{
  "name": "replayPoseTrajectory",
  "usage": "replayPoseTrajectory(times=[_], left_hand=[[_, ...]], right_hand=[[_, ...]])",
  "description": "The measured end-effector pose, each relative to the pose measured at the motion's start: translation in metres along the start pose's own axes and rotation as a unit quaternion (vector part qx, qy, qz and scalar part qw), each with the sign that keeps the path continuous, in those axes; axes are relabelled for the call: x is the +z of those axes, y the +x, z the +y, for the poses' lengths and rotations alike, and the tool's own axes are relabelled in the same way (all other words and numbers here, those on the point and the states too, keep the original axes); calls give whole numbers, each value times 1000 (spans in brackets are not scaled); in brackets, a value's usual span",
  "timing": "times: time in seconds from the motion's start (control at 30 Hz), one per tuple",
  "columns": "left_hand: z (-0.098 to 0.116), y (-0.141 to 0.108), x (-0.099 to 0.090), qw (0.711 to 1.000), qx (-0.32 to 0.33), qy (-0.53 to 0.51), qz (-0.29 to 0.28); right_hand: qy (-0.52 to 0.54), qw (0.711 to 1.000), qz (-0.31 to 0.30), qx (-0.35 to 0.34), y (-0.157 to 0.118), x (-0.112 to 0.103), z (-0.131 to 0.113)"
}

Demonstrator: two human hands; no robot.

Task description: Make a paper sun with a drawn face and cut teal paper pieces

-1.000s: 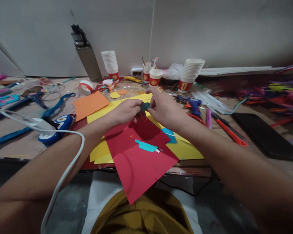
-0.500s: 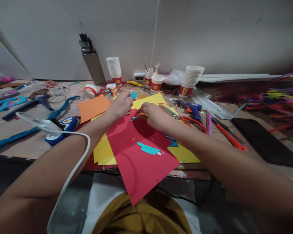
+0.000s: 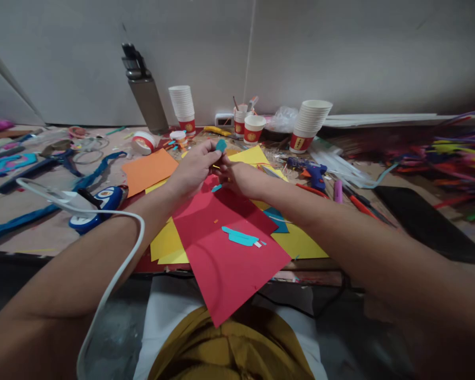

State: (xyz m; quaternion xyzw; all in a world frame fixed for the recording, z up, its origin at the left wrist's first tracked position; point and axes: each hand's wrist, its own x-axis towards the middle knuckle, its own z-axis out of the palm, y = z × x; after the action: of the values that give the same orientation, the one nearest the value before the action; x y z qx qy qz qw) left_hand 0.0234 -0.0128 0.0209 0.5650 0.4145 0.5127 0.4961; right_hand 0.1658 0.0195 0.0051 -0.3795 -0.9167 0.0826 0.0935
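My left hand [image 3: 196, 166] is closed, pinching a small teal paper piece [image 3: 220, 145] between thumb and fingers. Right beside it, my right hand [image 3: 240, 177] has its fingers curled inward; whatever lies between them is hidden. Both are above the far end of a red paper sheet [image 3: 225, 274]. A long turquoise paper scrap [image 3: 241, 237] lies on that sheet, and a smaller turquoise scrap [image 3: 216, 188] is just below my hands. Beneath the red sheet are yellow sheets [image 3: 168, 243] and a dark blue paper piece [image 3: 276, 219].
Scissors [image 3: 312, 190] lie partly behind my right forearm, near a blue glue gun [image 3: 315, 177]. A black phone [image 3: 429, 221] is at the right. Paper cup stacks [image 3: 313, 124] and a bottle [image 3: 147, 103] stand along the wall. A white cable [image 3: 140, 237] crosses my left forearm.
My right hand has moved up and left to meet my left hand. The teal piece has been raised slightly and tilted, now looking darker. The scissors are more covered by my arm.
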Motion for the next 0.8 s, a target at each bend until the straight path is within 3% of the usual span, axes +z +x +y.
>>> replayPoseTrajectory(times=[0.17, 0.4, 0.57, 0.8], left_hand=[[2, -1, 1, 1000, -1, 19, 15], [1, 0, -1, 998, 15, 34, 48], [-1, 0, -1, 995, 29, 55, 74], [-10, -7, 5, 978, -52, 198, -33]], right_hand=[[-23, 997, -67, -2, 11, -8, 0], [-25, 996, -85, -12, 11, -8, -3], [38, 998, 24, 50, -7, -14, 1], [103, 975, 149, 133, -43, -27, 18]])
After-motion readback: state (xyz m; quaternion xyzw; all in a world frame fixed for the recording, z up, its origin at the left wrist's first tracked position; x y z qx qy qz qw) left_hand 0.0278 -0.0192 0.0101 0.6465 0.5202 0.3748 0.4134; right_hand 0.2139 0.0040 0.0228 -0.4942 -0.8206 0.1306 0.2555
